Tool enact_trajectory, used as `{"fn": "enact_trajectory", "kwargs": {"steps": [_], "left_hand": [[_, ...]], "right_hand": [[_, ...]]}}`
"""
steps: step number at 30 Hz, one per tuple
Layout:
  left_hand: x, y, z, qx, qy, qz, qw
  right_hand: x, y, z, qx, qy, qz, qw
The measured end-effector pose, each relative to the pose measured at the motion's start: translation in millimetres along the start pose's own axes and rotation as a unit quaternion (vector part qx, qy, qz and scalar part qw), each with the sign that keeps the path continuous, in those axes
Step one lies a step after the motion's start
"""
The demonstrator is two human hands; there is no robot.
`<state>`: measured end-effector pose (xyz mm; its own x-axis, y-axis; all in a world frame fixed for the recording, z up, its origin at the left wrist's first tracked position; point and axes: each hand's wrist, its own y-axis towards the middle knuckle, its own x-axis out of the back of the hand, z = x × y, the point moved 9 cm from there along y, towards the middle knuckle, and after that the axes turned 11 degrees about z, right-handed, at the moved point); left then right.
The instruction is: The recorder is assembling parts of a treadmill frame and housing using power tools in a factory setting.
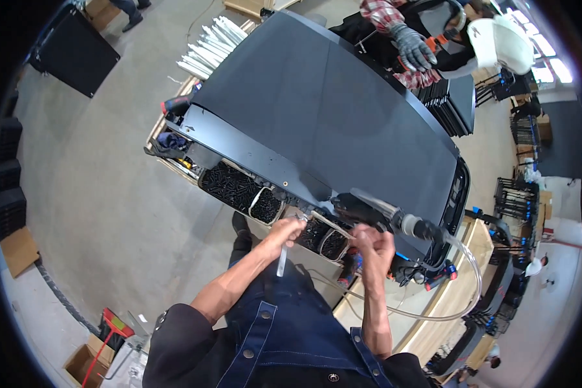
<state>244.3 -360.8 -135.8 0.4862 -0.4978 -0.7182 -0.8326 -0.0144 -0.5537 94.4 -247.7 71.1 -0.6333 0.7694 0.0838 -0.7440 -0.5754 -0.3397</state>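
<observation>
My left hand (286, 233) is closed on a slim white rod (281, 262) that hangs down from the fist, just in front of open bins of black screws (234, 186). My right hand (374, 249) has its fingers curled, directly beneath a black air tool (368, 210) with a clear hose (475, 271). Whether that hand grips the tool or something small is not visible. A thin pale strip (330, 225) lies between the two hands. Both hands are at the near edge of a large dark panel (330, 110) lying flat on a bench.
Across the panel a co-worker in a plaid sleeve and white hard hat (501, 42) rests a grey gloved hand (412, 46) on its far edge. White bars (210, 42) are stacked at the far left corner. A wooden bench edge (452, 291) runs to the right. Concrete floor (103, 187) lies to the left.
</observation>
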Motion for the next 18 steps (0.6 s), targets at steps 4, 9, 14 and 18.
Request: {"fn": "enact_trajectory", "kwargs": {"steps": [4,9,14,18], "left_hand": [[2.7,69.5,6.4,0.032,-0.144,0.114,0.983],[-32.7,109.8,-26.8,-0.059,-0.190,0.208,0.958],[-45.0,104.4,-44.9,-0.092,-0.213,0.229,0.945],[-23.4,108.7,-33.1,-0.109,-0.154,0.199,0.962]], "right_hand": [[-42.2,44.3,91.8,0.171,-0.044,0.178,0.968],[-80.1,87.7,96.2,0.202,0.039,0.330,0.921],[-82.7,78.1,92.7,0.245,-0.011,0.296,0.923],[-75.6,83.6,89.9,0.259,-0.003,0.271,0.927]]}}
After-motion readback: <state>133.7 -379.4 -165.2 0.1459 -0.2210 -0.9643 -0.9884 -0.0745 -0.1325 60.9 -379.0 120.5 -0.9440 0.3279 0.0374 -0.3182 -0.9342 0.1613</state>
